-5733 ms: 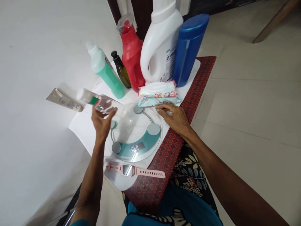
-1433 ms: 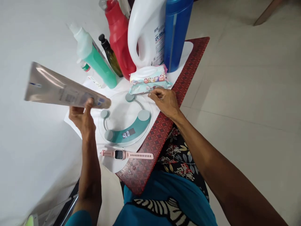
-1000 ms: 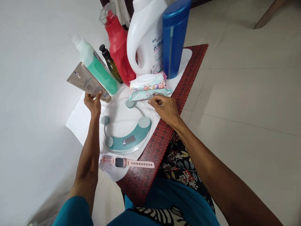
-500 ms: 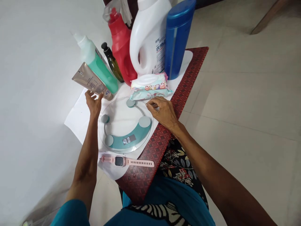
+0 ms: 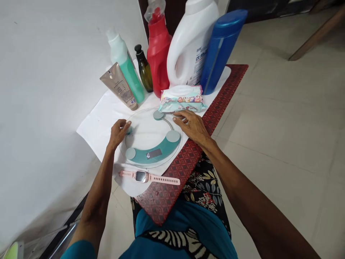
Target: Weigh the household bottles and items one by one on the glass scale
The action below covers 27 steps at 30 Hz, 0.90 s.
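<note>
A round glass bathroom scale (image 5: pixel 149 155) with a teal band and a small display lies on the white sheet. At its left edge is my left hand (image 5: pixel 118 133), thumb apart from bent fingers, nothing held; it covers part of one round foot. My right hand (image 5: pixel 192 125) is over the scale's right edge, fingers loosely spread and nothing in them. Just beyond those fingertips lies a pack of wet wipes (image 5: pixel 182 99); whether they touch it I cannot tell. A beige squeeze tube (image 5: pixel 120 86) stands on its cap, leaning against a bottle of green liquid (image 5: pixel 132 77).
Behind the wipes stand a red bottle (image 5: pixel 157 54), a white detergent jug (image 5: pixel 198 39) and a blue bottle (image 5: pixel 222 50). A dark pump-top bottle (image 5: pixel 145 70) is beside the red one. Nearer me lies a pink smartwatch (image 5: pixel 141 176). The table's red patterned edge (image 5: pixel 226 97) runs along the right.
My left hand has let go of the squeeze tube and come down to the scale's left edge. My right hand's fingers have opened slightly. The view has shifted.
</note>
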Motion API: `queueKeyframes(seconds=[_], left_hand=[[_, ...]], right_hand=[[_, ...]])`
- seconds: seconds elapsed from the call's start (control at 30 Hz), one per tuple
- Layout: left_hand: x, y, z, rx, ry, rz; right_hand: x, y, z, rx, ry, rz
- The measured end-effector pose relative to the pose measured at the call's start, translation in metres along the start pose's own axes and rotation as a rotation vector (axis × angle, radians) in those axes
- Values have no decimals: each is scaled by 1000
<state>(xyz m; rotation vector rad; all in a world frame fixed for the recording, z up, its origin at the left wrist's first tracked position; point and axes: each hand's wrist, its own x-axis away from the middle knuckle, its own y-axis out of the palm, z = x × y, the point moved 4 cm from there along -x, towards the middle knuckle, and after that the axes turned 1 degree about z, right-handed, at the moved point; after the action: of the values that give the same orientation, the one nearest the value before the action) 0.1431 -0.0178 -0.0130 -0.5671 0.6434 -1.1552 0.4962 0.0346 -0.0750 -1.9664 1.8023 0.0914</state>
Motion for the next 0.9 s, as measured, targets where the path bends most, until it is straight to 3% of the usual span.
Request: queueKeyframes(seconds=[0.37,0.47,0.63,0.9], left_hand=[[4,4,-7,44,-41,14],[-1,0,-9,95,-80,74],[-26,-5,-6,146,-63,239],[-72,18,21,183,-9,264]], right_hand=[[2,4,1,112,-80,-122],[4,8,1,205,-132,-126],[7,13,3,257,-160,-96],[4,6,4,155,-126,-93]])
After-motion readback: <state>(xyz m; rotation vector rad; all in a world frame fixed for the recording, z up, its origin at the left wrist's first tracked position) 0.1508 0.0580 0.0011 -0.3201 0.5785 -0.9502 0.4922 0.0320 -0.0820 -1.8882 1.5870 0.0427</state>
